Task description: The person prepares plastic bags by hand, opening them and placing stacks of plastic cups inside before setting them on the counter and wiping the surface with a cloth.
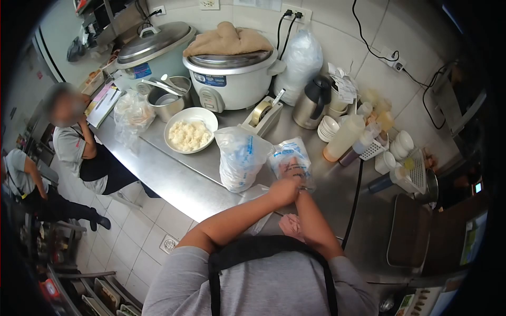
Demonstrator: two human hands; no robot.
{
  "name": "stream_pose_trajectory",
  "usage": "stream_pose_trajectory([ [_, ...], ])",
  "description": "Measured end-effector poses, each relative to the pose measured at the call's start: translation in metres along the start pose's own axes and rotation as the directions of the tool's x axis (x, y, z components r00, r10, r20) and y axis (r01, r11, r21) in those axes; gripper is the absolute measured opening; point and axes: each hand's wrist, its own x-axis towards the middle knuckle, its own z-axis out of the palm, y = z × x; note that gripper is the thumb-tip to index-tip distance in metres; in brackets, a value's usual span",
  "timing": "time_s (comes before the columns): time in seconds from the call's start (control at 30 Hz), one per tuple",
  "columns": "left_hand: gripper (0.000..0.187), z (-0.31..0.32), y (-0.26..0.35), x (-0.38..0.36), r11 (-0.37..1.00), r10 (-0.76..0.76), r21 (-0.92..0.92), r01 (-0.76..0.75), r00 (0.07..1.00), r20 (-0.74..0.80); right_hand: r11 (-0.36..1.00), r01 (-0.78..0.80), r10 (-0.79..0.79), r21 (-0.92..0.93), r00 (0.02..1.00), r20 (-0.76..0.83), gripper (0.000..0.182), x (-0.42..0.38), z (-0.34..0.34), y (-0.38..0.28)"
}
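My left hand (284, 191) is closed at the mouth of a clear plastic bag with blue print (299, 149), close against my right wrist. Reaching into that bag is my right hand (292, 168), seen dimly through the printed plastic, so its fingers are hard to make out. Just left of it, a larger bundle of clear bags with blue print (241, 160) stands upright on the steel counter (200, 203). A pink cloth (291, 225) lies below my forearms.
A bowl of rice (188, 136), a tape dispenser (262, 118) and a rice cooker (232, 79) stand behind. To the right are a steel jug (312, 103), squeeze bottles (345, 138) and small white bowls (403, 142). A person (74, 142) leans at the counter's left end.
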Motion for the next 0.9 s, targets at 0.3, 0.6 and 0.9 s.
stream_pose_trajectory([
  [0.3,0.026,-0.024,-0.05,-0.019,0.617,-0.316,-0.745,0.253,0.947,0.061,0.967,0.24,-0.234,-0.088,0.969,0.075,0.031,-0.101,-0.078,-0.016],
  [0.6,0.033,-0.043,-0.018,-0.054,0.515,-0.195,-0.832,0.208,0.973,0.122,0.885,0.28,-0.319,0.372,0.947,0.046,0.019,-0.162,-0.048,-0.004],
  [0.9,0.064,-0.1,-0.017,-0.085,0.421,-0.033,-0.864,0.276,0.957,0.29,0.266,-0.241,-0.139,0.934,0.949,0.284,0.017,-0.151,-0.025,-0.056],
])
